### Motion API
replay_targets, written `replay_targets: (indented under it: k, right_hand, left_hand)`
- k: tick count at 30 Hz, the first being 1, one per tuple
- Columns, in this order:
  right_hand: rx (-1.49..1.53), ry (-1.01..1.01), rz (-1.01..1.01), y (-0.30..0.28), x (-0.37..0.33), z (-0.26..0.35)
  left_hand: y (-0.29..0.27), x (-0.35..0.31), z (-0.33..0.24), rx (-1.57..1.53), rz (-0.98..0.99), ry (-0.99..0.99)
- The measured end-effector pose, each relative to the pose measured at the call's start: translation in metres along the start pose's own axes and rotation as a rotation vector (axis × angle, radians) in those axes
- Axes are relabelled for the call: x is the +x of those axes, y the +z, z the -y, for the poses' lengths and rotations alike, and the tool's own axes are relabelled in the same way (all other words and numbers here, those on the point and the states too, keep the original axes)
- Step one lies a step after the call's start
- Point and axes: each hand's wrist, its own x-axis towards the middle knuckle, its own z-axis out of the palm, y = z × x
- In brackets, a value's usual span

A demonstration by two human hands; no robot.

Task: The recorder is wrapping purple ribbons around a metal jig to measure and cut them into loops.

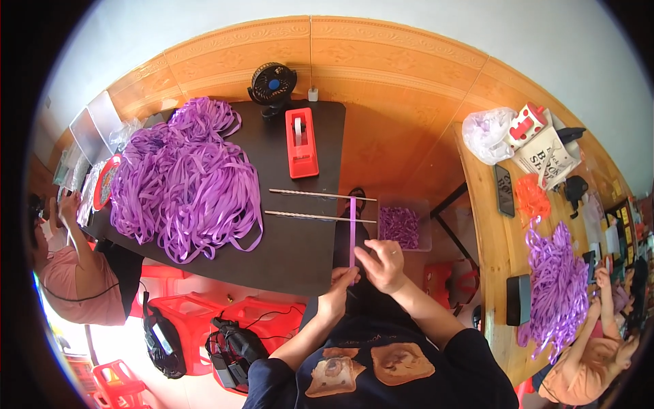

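Observation:
A narrow purple ribbon [353, 235] runs from my left hand up across two thin, pale rods [313, 216] that stick out past the right edge of the dark table. My left hand [336, 286] is closed, pinching the ribbon's near end. Just right of the ribbon, my right hand [385, 266] has its thumb and forefinger a little apart, with nothing visible between them. On the table to the left lies a big heap of loose purple ribbon [191, 184]. Beyond the rods, a clear bin [426, 235] contains many small purple pieces.
A red tape dispenser [302, 163] and a black fan [272, 85] stand toward the dark table's back [293, 252]. Red stools [187, 320] carry black bags. At right, a wooden table [492, 273] bears more purple ribbon and a phone [504, 191]. People sit at both sides.

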Motion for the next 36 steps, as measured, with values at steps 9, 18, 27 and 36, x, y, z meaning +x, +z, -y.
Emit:
replay_targets:
  k: [9, 18, 27, 36]
  right_hand:
    - [-0.099, -0.389, -0.005, 0.001, 0.024, -0.004]
    - [0.145, -0.146, -0.077, -0.012, 0.063, 0.003]
    - [0.892, 0.517, 0.054, 0.018, 0.129, -0.070]
    - [1.192, 1.100, 0.284, 0.063, 0.106, -0.116]
  left_hand:
    - [-0.002, -0.016, -0.016, 0.055, 0.011, -0.088]
    - [-0.014, -0.012, -0.008, -0.096, 0.213, -0.210]
    - [0.029, 0.040, 0.000, 0.003, 0.168, -0.068]
    - [0.051, 0.090, -0.014, 0.047, -0.002, 0.117]
